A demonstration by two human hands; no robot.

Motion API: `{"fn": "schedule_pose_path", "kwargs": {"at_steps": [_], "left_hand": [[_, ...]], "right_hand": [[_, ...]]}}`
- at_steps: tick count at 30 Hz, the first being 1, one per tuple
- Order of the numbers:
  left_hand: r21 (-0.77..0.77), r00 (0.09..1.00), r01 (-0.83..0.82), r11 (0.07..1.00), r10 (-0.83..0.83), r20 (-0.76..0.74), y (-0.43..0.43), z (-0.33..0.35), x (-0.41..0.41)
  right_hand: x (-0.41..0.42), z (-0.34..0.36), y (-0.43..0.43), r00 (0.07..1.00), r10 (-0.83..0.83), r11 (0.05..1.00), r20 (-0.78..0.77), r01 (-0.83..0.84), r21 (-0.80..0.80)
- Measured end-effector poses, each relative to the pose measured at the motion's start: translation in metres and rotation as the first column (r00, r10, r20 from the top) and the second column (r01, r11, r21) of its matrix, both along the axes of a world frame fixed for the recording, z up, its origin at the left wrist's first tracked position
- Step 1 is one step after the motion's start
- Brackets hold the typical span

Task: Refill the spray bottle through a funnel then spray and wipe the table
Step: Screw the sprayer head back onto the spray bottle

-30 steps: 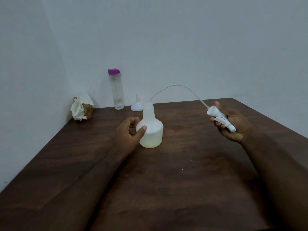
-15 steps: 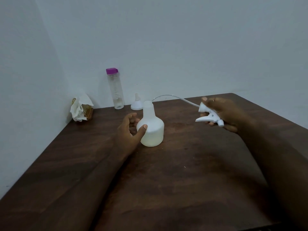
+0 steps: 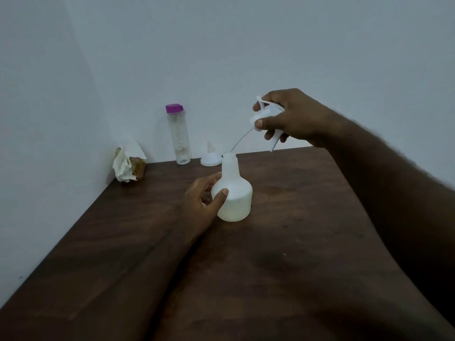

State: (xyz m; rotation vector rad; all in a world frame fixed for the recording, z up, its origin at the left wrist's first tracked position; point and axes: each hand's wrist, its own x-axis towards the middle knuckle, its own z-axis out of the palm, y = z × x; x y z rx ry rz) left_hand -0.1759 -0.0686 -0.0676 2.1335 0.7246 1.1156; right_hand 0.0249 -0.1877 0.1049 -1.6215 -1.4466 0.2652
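Note:
A white spray bottle body [image 3: 234, 193] stands upright on the dark wooden table [image 3: 283, 242], its neck uncapped. My left hand [image 3: 203, 198] grips its left side, thumb across the front. Above and to the right, my right hand [image 3: 285, 116] holds the white spray head [image 3: 261, 116] in the air. Its thin dip tube [image 3: 240, 141] curves down, and the tip is at the bottle's mouth. A white funnel [image 3: 210, 158] sits upside down behind the bottle. A clear water bottle with a purple cap [image 3: 178, 136] stands by the back wall.
Crumpled white tissue on a small woven holder [image 3: 128, 166] sits in the table's back left corner. Walls close off the back and left sides.
My right hand has lifted the spray head up and leftward, turning it so the tube points down to the bottle's neck. The left hand has stayed on the bottle.

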Motion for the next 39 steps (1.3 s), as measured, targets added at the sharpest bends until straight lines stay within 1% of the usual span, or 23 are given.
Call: {"fn": "schedule_pose_path", "kwargs": {"at_steps": [4,7,9,12,15,16,18,19,21,23,24,25,28,29,31,32,33,35,37,39], "left_hand": [[-0.014,0.999,-0.010,1.000,0.010,-0.040,0.001,0.001,-0.001],[-0.019,0.999,-0.016,1.000,0.015,-0.049,0.001,0.002,-0.001],[-0.010,0.998,-0.019,1.000,0.019,-0.057,0.000,0.003,-0.001],[0.000,0.999,-0.017,1.000,0.017,-0.043,0.000,0.002,0.000],[0.012,0.999,-0.021,1.000,0.021,-0.034,0.001,0.000,0.000],[0.016,0.999,-0.023,1.000,0.024,-0.032,0.002,-0.001,0.001],[0.021,0.999,-0.016,1.000,0.017,-0.030,0.003,-0.001,0.001],[0.025,1.000,-0.010,1.000,0.010,-0.029,0.003,-0.002,0.001],[0.037,1.000,-0.004,0.999,0.004,-0.017,0.003,-0.003,0.002],[0.027,1.000,-0.009,1.000,0.009,-0.012,0.002,-0.003,0.002],[0.021,1.000,-0.010,1.000,0.010,-0.017,0.002,-0.003,0.002],[0.024,1.000,-0.008,1.000,0.009,-0.017,0.003,-0.004,0.002],[0.006,1.000,0.000,1.000,0.000,-0.010,0.003,-0.007,0.005],[-0.024,1.000,0.002,1.000,-0.003,-0.008,0.002,-0.007,0.005],[-0.084,1.000,0.009,0.996,-0.008,0.006,0.000,-0.007,0.008],[-0.097,1.000,0.007,0.995,-0.006,0.007,-0.001,-0.007,0.009],[-0.102,1.000,0.001,0.995,-0.001,0.003,-0.001,-0.007,0.009],[-0.116,1.000,-0.019,0.993,0.019,0.000,-0.002,-0.006,0.009],[-0.129,0.999,-0.048,0.991,0.046,-0.015,-0.003,-0.006,0.009],[-0.131,0.997,-0.068,0.989,0.062,-0.049,-0.005,-0.005,0.010]], "right_hand": [[-0.019,0.017,0.019,0.972,0.146,0.966,0.182,-0.100,-0.238],[-0.033,0.015,0.036,0.939,0.188,0.926,0.286,-0.073,-0.370],[-0.037,0.011,0.043,0.937,0.183,0.909,0.297,-0.047,-0.414],[-0.040,0.003,0.049,0.950,0.192,0.897,0.248,-0.067,-0.437],[-0.038,0.000,0.047,0.966,0.241,0.886,0.096,-0.178,-0.428],[-0.035,-0.001,0.045,0.965,0.261,0.875,0.017,-0.229,-0.426],[-0.027,-0.007,0.040,0.937,0.284,0.863,-0.202,-0.341,-0.372],[-0.022,-0.012,0.038,0.900,0.295,0.862,-0.320,-0.395,-0.318],[-0.012,-0.030,0.036,0.784,0.357,0.846,-0.508,-0.501,-0.180],[-0.006,-0.052,0.035,0.687,0.430,0.832,-0.586,-0.553,-0.038],[-0.004,-0.063,0.035,0.669,0.459,0.831,-0.585,-0.556,0.016],[-0.005,-0.072,0.035,0.676,0.466,0.841,-0.570,-0.539,0.049],[-0.018,-0.087,0.032,0.803,0.383,0.914,-0.457,-0.400,0.065],[-0.022,-0.091,0.031,0.816,0.365,0.927,-0.447,-0.364,0.092],[-0.028,-0.098,0.029,0.793,0.375,0.926,-0.480,-0.347,0.151],[-0.028,-0.101,0.029,0.784,0.388,0.920,-0.485,-0.361,0.152],[-0.028,-0.104,0.028,0.785,0.397,0.914,-0.475,-0.383,0.131],[-0.022,-0.111,0.028,0.831,0.373,0.920,-0.412,-0.389,0.047],[-0.016,-0.120,0.026,0.909,0.258,0.954,-0.327,-0.293,-0.064],[-0.018,-0.131,0.021,0.965,0.118,0.974,-0.235,-0.159,-0.162]]}}
